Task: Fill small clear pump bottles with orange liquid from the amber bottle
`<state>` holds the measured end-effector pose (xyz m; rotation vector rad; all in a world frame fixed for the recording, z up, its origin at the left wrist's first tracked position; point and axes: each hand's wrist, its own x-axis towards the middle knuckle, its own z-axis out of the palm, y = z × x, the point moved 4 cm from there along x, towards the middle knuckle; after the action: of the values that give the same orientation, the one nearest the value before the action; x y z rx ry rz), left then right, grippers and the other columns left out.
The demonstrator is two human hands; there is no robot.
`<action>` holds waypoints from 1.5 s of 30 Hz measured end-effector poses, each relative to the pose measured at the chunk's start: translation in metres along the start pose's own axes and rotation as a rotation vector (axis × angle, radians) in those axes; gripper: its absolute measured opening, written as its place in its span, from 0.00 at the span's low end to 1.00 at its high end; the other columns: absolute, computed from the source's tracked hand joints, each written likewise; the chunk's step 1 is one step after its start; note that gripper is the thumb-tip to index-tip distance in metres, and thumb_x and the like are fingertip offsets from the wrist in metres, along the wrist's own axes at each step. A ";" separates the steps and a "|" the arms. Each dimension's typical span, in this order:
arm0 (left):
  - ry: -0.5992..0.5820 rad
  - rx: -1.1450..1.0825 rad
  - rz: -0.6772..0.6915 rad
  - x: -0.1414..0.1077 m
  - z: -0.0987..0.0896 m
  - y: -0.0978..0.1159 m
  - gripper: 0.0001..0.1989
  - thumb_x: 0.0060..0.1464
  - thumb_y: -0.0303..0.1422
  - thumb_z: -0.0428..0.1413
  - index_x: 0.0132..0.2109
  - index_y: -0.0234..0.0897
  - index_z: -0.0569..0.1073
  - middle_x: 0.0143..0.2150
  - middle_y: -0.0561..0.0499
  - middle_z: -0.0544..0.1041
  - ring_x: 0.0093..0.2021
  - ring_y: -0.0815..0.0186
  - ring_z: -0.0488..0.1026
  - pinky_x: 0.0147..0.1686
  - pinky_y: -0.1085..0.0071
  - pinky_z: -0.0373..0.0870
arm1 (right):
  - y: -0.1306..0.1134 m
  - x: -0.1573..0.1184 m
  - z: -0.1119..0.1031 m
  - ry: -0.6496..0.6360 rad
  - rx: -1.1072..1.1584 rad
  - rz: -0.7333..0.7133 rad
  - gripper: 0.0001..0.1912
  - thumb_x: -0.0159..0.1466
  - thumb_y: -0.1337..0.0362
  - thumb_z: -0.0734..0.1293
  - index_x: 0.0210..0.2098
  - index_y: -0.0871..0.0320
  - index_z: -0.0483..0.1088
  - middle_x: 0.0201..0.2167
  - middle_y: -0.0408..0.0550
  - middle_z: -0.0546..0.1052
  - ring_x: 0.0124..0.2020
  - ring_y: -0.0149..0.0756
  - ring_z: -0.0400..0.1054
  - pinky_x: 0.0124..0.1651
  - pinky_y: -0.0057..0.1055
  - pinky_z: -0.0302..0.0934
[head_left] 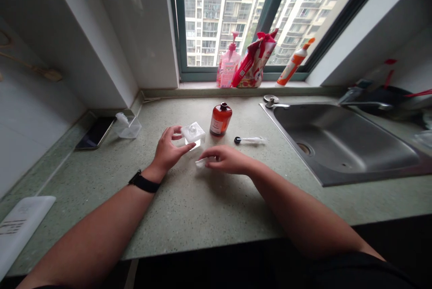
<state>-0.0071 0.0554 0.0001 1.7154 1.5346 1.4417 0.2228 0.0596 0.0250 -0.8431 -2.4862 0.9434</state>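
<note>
Worktop (pixel 189 217) of speckled green stone, set beneath a window, with a stainless steel sink (pixel 337 138) let in at right.

Item: left hand (pixel 166 154), black watch (pixel 144 181) at the wrist. Fingers curved, thumb opposed, closed around a square clear plastic block (pixel 193 132), which is lifted or tilted slightly at the hand's front.

Item: right hand (pixel 227 159), fingers curled downward and close together over a small white piece (pixel 201 163). Whether they pinch it or only rest over it cannot be told.

Item: amber glass bottle (pixel 221 120), upright just behind the block, its neck dark and apparently uncapped. Item: dropper (pixel 249 140) with black bulb, lying on its side just right of the bottle.

Further off: clear plastic box (pixel 127 128) and phone (pixel 95 133) at left; pink pump bottle (pixel 228 67), red-and-white bag (pixel 254 63) and orange-and-white tube (pixel 293 65) on the sill.

Risks: a knock from the left hand or the block could tip the bottle and spill its contents if it is open. The dropper could roll if brushed, and the small white piece, if poorly held, could slip from the fingers and be lost towards the sink.
</note>
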 end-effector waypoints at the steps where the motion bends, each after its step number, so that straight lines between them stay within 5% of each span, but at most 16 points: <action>1: -0.002 0.002 0.002 0.000 0.000 0.001 0.36 0.45 0.49 0.76 0.56 0.40 0.74 0.58 0.42 0.78 0.49 0.53 0.83 0.49 0.54 0.83 | 0.002 0.000 0.000 0.010 -0.045 0.002 0.14 0.63 0.70 0.74 0.47 0.49 0.83 0.42 0.44 0.85 0.40 0.35 0.77 0.44 0.32 0.72; 5: -0.033 0.007 0.009 0.000 0.001 0.004 0.34 0.45 0.50 0.75 0.55 0.40 0.75 0.58 0.43 0.78 0.49 0.53 0.84 0.48 0.55 0.83 | 0.014 0.000 -0.019 0.171 -0.186 0.073 0.11 0.65 0.64 0.75 0.48 0.51 0.83 0.46 0.50 0.83 0.44 0.38 0.78 0.48 0.37 0.73; 11: -0.084 0.036 0.000 -0.001 0.003 0.007 0.34 0.46 0.51 0.74 0.54 0.40 0.75 0.56 0.42 0.80 0.49 0.52 0.84 0.48 0.53 0.83 | 0.054 -0.027 -0.095 0.347 -0.405 0.299 0.08 0.63 0.62 0.76 0.43 0.51 0.83 0.43 0.48 0.83 0.43 0.42 0.78 0.49 0.39 0.71; 17: -0.132 0.039 -0.015 -0.001 0.005 0.007 0.35 0.46 0.52 0.74 0.54 0.39 0.75 0.54 0.41 0.81 0.48 0.50 0.84 0.48 0.52 0.84 | 0.112 -0.061 -0.132 0.091 -0.517 0.650 0.27 0.54 0.61 0.81 0.53 0.54 0.80 0.51 0.53 0.82 0.52 0.48 0.77 0.55 0.39 0.70; 21: -0.155 0.043 -0.019 -0.001 0.006 0.004 0.35 0.46 0.51 0.74 0.55 0.38 0.75 0.53 0.41 0.82 0.48 0.50 0.84 0.48 0.51 0.84 | 0.120 -0.062 -0.133 -0.004 -0.488 0.689 0.23 0.55 0.61 0.80 0.50 0.56 0.82 0.52 0.55 0.82 0.52 0.48 0.77 0.53 0.37 0.70; 29: -0.182 0.024 -0.018 -0.001 0.010 -0.001 0.33 0.46 0.49 0.75 0.54 0.38 0.76 0.54 0.41 0.81 0.48 0.50 0.84 0.47 0.51 0.84 | 0.069 -0.064 -0.158 0.233 -0.189 0.485 0.19 0.59 0.50 0.76 0.45 0.53 0.80 0.48 0.49 0.84 0.50 0.46 0.78 0.56 0.41 0.70; 38: -0.186 -0.017 0.033 -0.002 0.011 0.001 0.29 0.48 0.41 0.75 0.54 0.39 0.75 0.54 0.42 0.80 0.49 0.53 0.84 0.49 0.54 0.84 | -0.037 0.002 -0.158 0.158 -0.252 0.096 0.19 0.64 0.43 0.73 0.45 0.49 0.84 0.41 0.46 0.85 0.41 0.41 0.77 0.44 0.38 0.70; 45: -0.201 -0.021 0.025 -0.004 0.011 0.004 0.30 0.49 0.41 0.75 0.56 0.39 0.75 0.55 0.42 0.79 0.50 0.52 0.84 0.50 0.53 0.83 | -0.041 0.028 -0.132 0.152 -0.326 0.070 0.16 0.63 0.47 0.75 0.42 0.52 0.81 0.41 0.47 0.85 0.40 0.42 0.76 0.42 0.38 0.68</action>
<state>0.0049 0.0537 -0.0026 1.8122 1.3906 1.2497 0.2515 0.1166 0.1511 -1.0646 -2.5256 0.4773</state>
